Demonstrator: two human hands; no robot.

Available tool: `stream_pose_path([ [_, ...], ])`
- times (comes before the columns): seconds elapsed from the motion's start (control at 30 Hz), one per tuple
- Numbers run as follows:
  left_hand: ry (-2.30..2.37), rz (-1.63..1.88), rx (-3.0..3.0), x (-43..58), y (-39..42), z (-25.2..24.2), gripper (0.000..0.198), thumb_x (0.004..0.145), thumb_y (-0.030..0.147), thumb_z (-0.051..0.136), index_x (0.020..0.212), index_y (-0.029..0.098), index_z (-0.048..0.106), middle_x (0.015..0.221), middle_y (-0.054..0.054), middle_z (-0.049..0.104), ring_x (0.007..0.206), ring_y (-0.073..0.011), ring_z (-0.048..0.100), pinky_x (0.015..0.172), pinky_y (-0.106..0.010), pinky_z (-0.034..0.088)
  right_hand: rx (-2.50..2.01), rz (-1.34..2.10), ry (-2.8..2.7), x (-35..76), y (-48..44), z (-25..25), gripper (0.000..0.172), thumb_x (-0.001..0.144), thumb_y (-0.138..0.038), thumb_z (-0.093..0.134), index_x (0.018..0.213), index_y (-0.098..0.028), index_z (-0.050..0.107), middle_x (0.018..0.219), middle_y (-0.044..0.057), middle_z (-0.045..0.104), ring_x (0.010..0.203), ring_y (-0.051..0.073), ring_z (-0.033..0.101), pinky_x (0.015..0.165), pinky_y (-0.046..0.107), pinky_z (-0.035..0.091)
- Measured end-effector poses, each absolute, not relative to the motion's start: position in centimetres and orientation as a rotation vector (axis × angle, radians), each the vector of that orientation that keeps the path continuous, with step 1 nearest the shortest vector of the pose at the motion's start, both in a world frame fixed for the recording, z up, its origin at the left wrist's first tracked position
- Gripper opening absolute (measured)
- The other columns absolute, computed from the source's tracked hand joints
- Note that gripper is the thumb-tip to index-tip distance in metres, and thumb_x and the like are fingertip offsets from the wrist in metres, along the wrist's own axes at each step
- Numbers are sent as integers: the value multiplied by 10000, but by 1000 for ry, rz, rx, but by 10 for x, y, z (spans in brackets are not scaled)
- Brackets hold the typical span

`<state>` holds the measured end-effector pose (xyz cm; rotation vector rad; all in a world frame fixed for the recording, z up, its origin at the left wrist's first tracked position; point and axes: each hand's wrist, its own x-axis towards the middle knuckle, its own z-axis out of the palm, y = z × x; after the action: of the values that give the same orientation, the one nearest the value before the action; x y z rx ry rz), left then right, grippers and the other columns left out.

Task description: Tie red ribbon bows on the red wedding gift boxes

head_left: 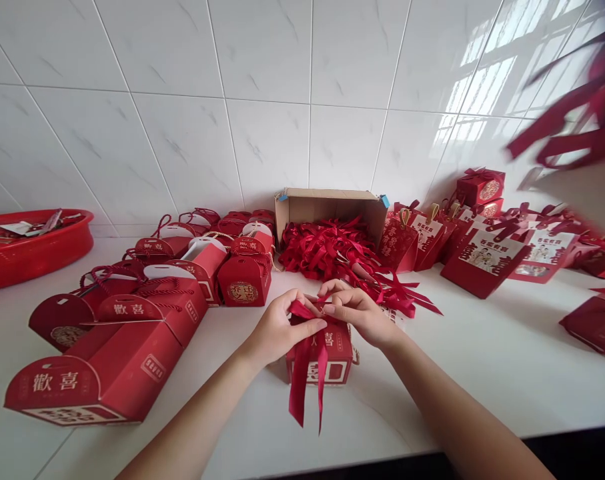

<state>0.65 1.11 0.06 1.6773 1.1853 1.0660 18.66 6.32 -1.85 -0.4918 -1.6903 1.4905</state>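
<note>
A small red gift box (339, 363) with white and gold print stands on the white counter in front of me. My left hand (289, 327) pinches a dark red ribbon (297, 393) over the top of the box. Two ribbon tails hang down across its front face. From the other side, my right hand (359, 313) has its thumb and fingertips closed on the same ribbon, near its middle. The fingers cover the place where the ribbon meets the box top. A bit of twisted cord shows at the box's right side.
An open cardboard box (332, 195) spills red ribbons (327, 247) behind my hands. Red handled gift boxes (132, 360) stand at left, near a red basin (42, 260). Red gift bags (485, 263) line the right. Another person's blurred hand (577, 193) with ribbons enters upper right.
</note>
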Motion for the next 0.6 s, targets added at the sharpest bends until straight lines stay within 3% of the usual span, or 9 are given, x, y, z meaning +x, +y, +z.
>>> stream_pose_path([
  [0.1, 1220, 1066, 1692, 7, 11, 1, 221, 726, 343, 702, 752, 185, 550, 908, -42, 673, 950, -217, 617, 840, -333, 472, -487, 1560, -1593, 187, 65, -20, 311, 769, -336, 697, 523, -171, 604, 1000, 37, 480, 945, 162, 483, 870, 302, 388],
  [0.3, 1241, 1080, 1719, 5, 12, 0, 205, 712, 327, 714, 722, 187, 564, 944, -53, 673, 990, -227, 603, 864, -340, 453, -499, 1702, -1431, 185, 64, -18, 306, 718, -384, 712, 520, -161, 642, 993, 48, 480, 804, 149, 486, 704, 290, 423],
  [0.6, 1214, 1146, 1613, 7, 10, 0, 245, 744, 367, 682, 678, 175, 544, 726, 6, 611, 732, -151, 587, 727, -287, 472, -472, 1717, -1422, 178, 61, -25, 344, 714, -334, 727, 478, -152, 556, 948, 38, 494, 802, 140, 484, 726, 276, 403],
])
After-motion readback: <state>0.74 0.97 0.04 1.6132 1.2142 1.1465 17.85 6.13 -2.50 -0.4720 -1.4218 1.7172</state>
